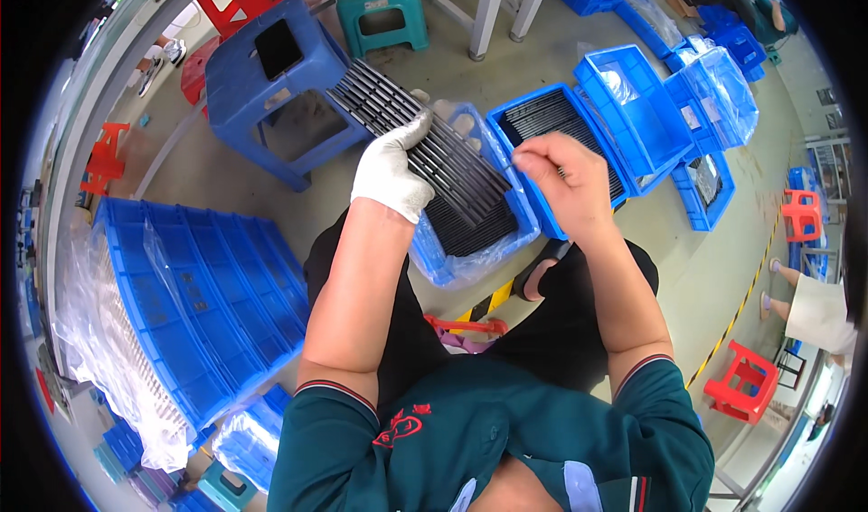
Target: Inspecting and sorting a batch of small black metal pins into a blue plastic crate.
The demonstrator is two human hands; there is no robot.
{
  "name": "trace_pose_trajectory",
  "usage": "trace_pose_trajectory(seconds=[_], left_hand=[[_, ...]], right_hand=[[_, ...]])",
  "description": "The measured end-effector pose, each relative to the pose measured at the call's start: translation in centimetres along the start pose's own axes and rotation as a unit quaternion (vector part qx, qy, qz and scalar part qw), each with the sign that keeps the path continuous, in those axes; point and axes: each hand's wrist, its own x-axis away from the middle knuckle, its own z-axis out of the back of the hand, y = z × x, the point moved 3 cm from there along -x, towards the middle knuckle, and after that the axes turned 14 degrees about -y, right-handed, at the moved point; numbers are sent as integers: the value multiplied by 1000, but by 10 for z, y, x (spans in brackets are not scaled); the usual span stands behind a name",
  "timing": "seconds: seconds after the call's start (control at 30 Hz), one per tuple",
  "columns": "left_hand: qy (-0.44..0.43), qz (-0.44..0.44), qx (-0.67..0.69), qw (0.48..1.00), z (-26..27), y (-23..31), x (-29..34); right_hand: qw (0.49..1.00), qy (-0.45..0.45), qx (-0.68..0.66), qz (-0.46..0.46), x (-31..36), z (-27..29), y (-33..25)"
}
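Note:
My left hand, in a white glove, is closed around a flat bundle of thin black rods lying side by side. The bundle slants from the blue stool's side down to the right. Beneath it stands a blue bin lined with clear plastic, with more black rods inside. My bare right hand hovers over a second blue bin of black rods, to the right. Its fingers are curled into a pinch, and whatever may be between them is hidden.
A blue stool bearing a dark flat piece stands at upper left, beside a green stool. Stacked blue crates rise on the left. More blue bins stand at right. A red stool is far right; people are farther off.

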Motion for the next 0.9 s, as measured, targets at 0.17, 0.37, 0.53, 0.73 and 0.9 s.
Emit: trace_pose_trajectory(seconds=[0.17,0.37,0.53,0.73,0.9], left_hand=[[19,-8,-6,1000,2,0,1],[37,2,-7,999,0,0,1],[38,-4,-20,999,1,0,1],[42,-5,-24,999,6,-2,-3],[49,13,-15,999,11,-4,-5]], right_hand=[[998,-4,12,56,-1,-3,-4],[988,8,77,135,-4,-15,-2],[980,4,116,159,-5,-16,-6],[976,1,137,168,-5,-15,-6],[941,-54,262,205,-2,-22,-11]])
